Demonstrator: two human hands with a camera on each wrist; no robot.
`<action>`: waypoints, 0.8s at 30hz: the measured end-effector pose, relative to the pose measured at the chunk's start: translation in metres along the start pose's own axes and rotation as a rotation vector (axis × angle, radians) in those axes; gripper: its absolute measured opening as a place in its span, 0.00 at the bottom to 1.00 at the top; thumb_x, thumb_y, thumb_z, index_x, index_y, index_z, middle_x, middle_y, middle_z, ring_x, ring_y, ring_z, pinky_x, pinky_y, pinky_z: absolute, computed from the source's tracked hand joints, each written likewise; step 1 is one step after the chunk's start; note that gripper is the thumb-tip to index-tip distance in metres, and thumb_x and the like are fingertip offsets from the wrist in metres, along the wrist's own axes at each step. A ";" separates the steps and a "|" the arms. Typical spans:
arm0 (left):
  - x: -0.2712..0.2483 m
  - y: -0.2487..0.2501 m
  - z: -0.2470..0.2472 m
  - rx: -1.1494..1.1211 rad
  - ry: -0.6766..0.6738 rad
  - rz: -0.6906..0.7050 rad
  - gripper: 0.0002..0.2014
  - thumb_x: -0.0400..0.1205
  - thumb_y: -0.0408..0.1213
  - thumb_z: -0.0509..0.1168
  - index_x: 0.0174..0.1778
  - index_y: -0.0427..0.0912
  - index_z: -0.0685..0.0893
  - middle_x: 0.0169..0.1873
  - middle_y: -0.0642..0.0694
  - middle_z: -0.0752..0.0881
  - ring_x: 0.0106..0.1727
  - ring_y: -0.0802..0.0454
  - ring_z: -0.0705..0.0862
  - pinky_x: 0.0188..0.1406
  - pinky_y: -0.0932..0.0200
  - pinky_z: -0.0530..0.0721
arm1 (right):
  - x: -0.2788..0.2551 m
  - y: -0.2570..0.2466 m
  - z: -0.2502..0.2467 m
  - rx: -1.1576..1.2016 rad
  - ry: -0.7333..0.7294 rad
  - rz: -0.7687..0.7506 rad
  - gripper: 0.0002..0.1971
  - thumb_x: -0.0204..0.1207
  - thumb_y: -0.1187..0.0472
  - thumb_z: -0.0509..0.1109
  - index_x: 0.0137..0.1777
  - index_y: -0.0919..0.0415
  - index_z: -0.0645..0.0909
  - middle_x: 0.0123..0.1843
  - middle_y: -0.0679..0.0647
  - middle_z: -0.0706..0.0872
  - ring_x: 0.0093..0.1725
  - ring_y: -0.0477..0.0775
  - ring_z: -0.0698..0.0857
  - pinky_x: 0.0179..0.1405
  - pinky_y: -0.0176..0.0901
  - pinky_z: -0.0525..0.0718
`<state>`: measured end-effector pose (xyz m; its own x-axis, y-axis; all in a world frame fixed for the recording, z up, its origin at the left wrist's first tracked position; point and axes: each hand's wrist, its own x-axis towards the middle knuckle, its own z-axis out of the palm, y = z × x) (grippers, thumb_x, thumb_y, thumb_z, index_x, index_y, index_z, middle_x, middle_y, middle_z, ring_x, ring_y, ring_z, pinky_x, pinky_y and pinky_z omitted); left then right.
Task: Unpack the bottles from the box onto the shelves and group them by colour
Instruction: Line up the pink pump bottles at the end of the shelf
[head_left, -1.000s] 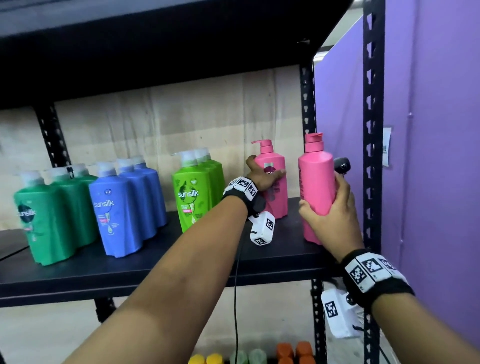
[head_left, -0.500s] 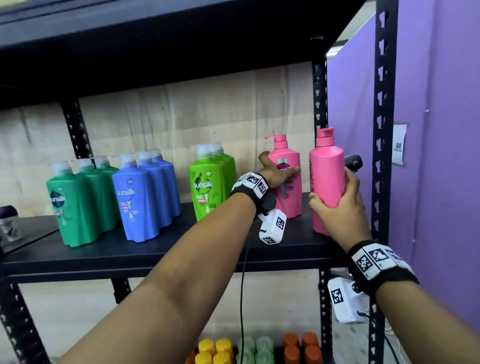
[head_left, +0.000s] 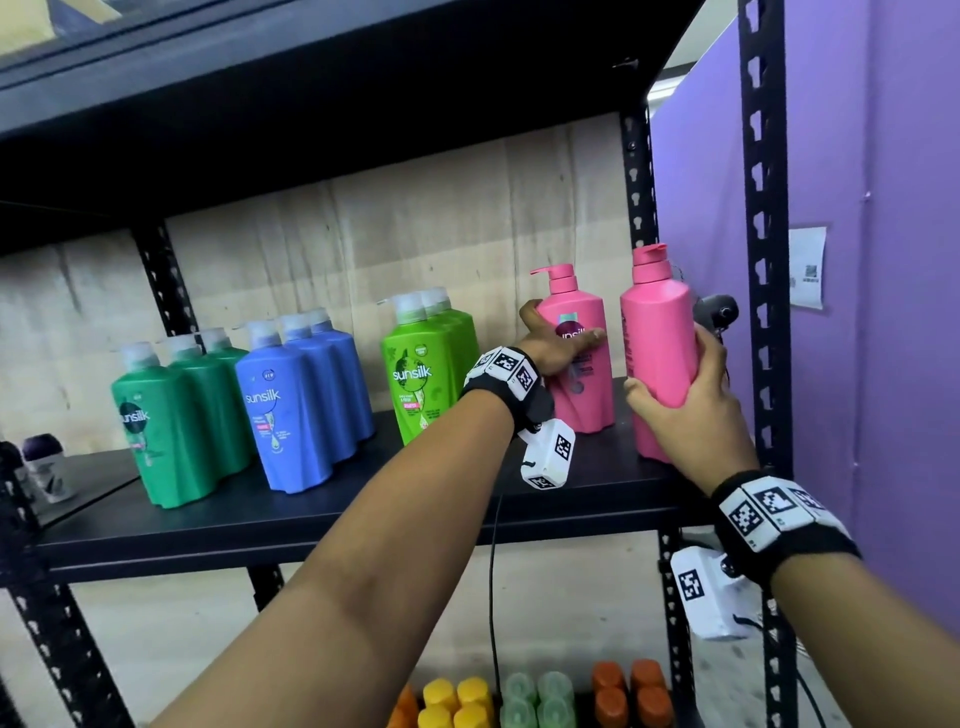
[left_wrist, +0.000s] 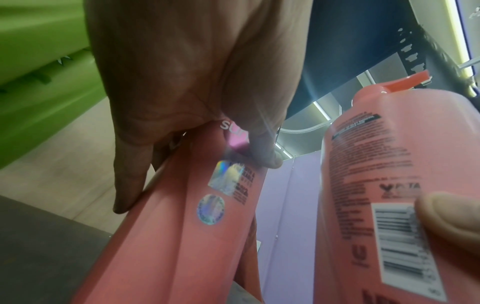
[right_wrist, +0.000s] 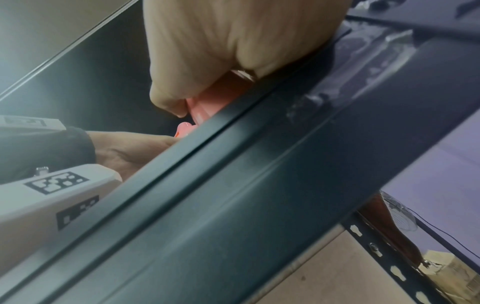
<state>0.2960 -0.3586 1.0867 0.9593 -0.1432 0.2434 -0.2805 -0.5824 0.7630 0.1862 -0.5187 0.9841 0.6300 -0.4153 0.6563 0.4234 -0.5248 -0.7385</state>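
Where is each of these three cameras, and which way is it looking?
Head: looks forward and down at the shelf; both forearms show.
Left wrist: looks along the left hand, which grips the labelled pink bottle.
Right wrist: under the right hand, mostly shelf frame.
Shared: head and left wrist both show both pink bottles.

"sunsilk" on dark green bottle (head_left: 156, 421), blue bottle (head_left: 283, 410), light green bottle (head_left: 415, 374); partly on pink bottle (head_left: 576, 358).
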 end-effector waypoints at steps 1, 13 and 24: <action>0.000 0.000 0.000 -0.006 0.007 0.002 0.54 0.74 0.63 0.76 0.81 0.51 0.44 0.65 0.42 0.77 0.56 0.40 0.83 0.51 0.46 0.86 | 0.000 0.001 0.000 0.000 -0.002 -0.005 0.46 0.66 0.37 0.76 0.80 0.33 0.52 0.74 0.59 0.78 0.59 0.67 0.85 0.56 0.59 0.84; -0.016 0.010 -0.009 -0.034 0.007 -0.032 0.52 0.77 0.56 0.76 0.86 0.43 0.50 0.75 0.41 0.74 0.71 0.38 0.80 0.67 0.37 0.84 | -0.001 -0.003 -0.008 0.046 -0.103 0.018 0.30 0.81 0.26 0.42 0.83 0.26 0.49 0.82 0.55 0.73 0.75 0.65 0.77 0.71 0.60 0.73; -0.078 -0.010 -0.026 -0.186 -0.140 -0.020 0.33 0.82 0.60 0.69 0.81 0.49 0.72 0.75 0.48 0.78 0.66 0.46 0.78 0.51 0.49 0.85 | -0.004 -0.007 -0.015 0.134 -0.199 0.107 0.30 0.72 0.35 0.58 0.77 0.34 0.72 0.64 0.41 0.84 0.62 0.47 0.82 0.62 0.45 0.74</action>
<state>0.2233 -0.3209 1.0763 0.9564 -0.2499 0.1512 -0.2497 -0.4306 0.8673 0.1709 -0.5247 0.9892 0.7857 -0.3020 0.5399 0.4215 -0.3775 -0.8245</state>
